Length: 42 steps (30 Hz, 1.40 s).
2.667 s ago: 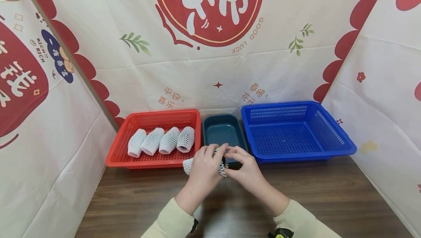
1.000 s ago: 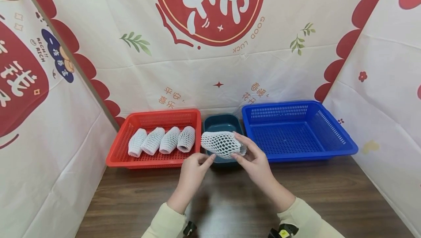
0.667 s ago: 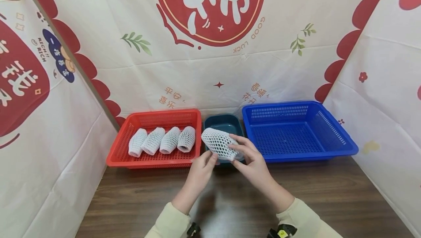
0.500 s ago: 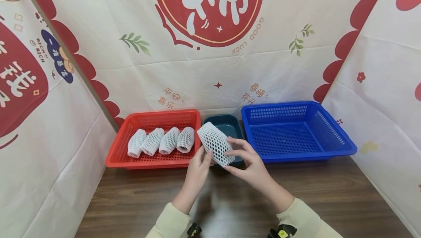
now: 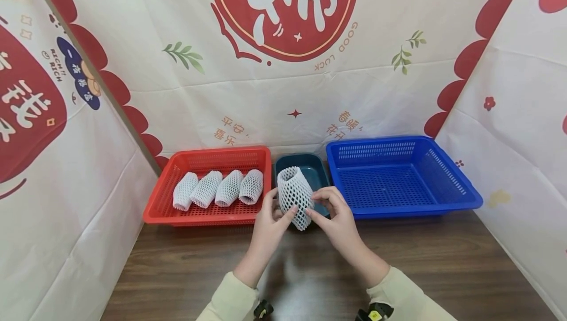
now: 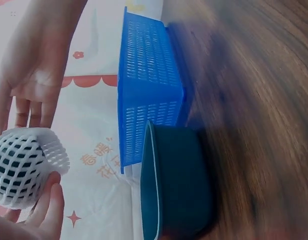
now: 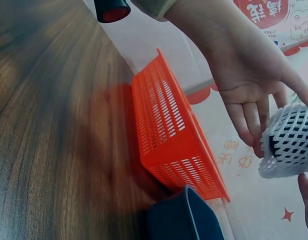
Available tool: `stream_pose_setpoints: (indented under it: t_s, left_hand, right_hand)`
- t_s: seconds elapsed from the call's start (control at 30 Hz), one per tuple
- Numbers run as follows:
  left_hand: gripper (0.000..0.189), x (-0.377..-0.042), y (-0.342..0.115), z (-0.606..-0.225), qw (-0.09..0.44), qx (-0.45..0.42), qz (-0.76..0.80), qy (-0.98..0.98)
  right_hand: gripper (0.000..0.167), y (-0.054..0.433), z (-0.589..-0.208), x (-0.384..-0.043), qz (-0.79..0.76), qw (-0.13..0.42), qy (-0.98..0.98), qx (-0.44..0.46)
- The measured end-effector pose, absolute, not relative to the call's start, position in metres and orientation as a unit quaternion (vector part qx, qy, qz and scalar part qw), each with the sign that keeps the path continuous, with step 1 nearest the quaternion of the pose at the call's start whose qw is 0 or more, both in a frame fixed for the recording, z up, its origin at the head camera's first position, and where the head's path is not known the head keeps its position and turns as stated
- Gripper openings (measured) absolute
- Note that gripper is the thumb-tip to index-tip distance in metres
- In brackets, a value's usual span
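In the head view a white foam fruit net (image 5: 295, 198) is held over the dark teal bin, its open end facing up and away. Something dark and rounded shows through its mesh in both wrist views; its kind I cannot tell. My left hand (image 5: 267, 225) grips the net from the left, thumb on the near side. From the right, my right hand (image 5: 338, 220) pinches the net's edge between thumb and fingers. The left wrist view shows the wrapped net (image 6: 19, 167) between both hands.
A red basket (image 5: 199, 221) at left holds several similar white foam nets (image 5: 228, 189) in a row. The teal bin (image 5: 316, 166) stands between it and a blue basket (image 5: 403, 208) at right. Patterned cloth walls (image 5: 283, 94) enclose the wooden table (image 5: 421, 262) at the back and sides.
The foam net has turned from lying sideways, end toward the left, to nearly upright. My left hand has shifted from pinching its lower edge to gripping its side. The baskets have not moved.
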State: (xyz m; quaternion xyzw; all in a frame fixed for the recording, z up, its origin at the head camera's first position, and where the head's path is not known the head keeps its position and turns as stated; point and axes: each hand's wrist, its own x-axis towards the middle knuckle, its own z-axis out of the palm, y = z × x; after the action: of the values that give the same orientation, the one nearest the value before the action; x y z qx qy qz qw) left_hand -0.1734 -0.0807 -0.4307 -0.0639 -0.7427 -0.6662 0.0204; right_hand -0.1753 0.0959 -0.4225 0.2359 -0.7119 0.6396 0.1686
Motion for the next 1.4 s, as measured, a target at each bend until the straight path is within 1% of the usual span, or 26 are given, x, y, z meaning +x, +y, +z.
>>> stream_pose_setpoints:
  t_s: [0.13,0.23,0.37,0.53,0.6,0.67,0.73,0.83,0.93,1.07,1.4]
  left_hand:
    - [0.056,-0.177,-0.082,-0.433,-0.009,-0.047,-0.736,-0.676]
    - [0.052,-0.178,-0.085,-0.43,-0.026,-0.038,-0.759,-0.649]
    - [0.045,-0.177,-0.086,-0.427,-0.025,-0.025,-0.775,-0.631]
    - [0.023,-0.175,-0.082,-0.427,-0.019,-0.032,-0.816,-0.577]
    - [0.019,-0.174,-0.081,-0.427,-0.018,-0.043,-0.822,-0.568]
    - [0.02,-0.173,-0.08,-0.428,-0.014,-0.051,-0.825,-0.562]
    - [0.025,-0.172,-0.079,-0.428,-0.006,-0.056,-0.825,-0.563]
    - [0.037,-0.171,-0.077,-0.428,0.001,-0.06,-0.818,-0.572]
    - [0.045,-0.169,-0.075,-0.427,-0.005,-0.054,-0.809,-0.585]
    - [0.046,-0.167,-0.072,-0.425,-0.007,-0.045,-0.805,-0.592]
    - [0.043,-0.166,-0.065,-0.425,0.007,-0.042,-0.812,-0.583]
  right_hand:
    - [0.027,0.099,-0.432,-0.182,0.662,0.172,-0.689,0.239]
    - [0.024,0.1,-0.434,-0.184,0.682,0.179,-0.666,0.243]
    - [0.021,0.101,-0.435,-0.183,0.696,0.197,-0.652,0.229]
    - [0.023,0.101,-0.437,-0.182,0.691,0.22,-0.66,0.198]
    - [0.023,0.101,-0.437,-0.182,0.691,0.227,-0.659,0.189]
    - [0.023,0.101,-0.437,-0.182,0.695,0.227,-0.657,0.185]
    - [0.022,0.102,-0.437,-0.181,0.701,0.216,-0.655,0.182]
    - [0.022,0.103,-0.437,-0.18,0.71,0.182,-0.657,0.176]
    - [0.026,0.103,-0.437,-0.178,0.712,0.147,-0.665,0.171]
    - [0.03,0.101,-0.438,-0.176,0.71,0.129,-0.669,0.176]
    - [0.032,0.1,-0.442,-0.175,0.723,0.127,-0.648,0.201]
